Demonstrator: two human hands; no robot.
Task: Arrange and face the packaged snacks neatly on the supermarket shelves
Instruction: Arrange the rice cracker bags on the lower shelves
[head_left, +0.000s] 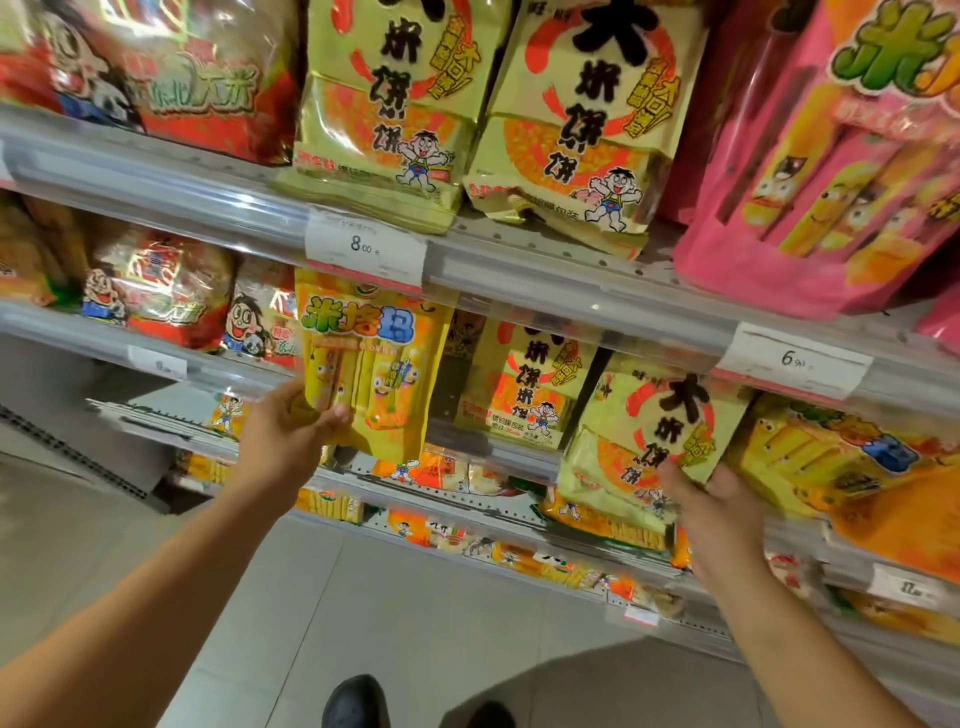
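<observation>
Yellow snack bag pinched in left hand; right hand fingers grip green-gold bag.

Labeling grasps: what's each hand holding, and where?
Left hand grips the yellow snack bag at its lower left edge. Right hand holds the green-gold cracker bag by its bottom right corner.

The snack bags were glossy plastic film, catching glare. Below them, the shelf looked like smooth, perforated grey metal, its clear plastic rail carrying matt paper price tags. Floor tiles looked matt.
</observation>
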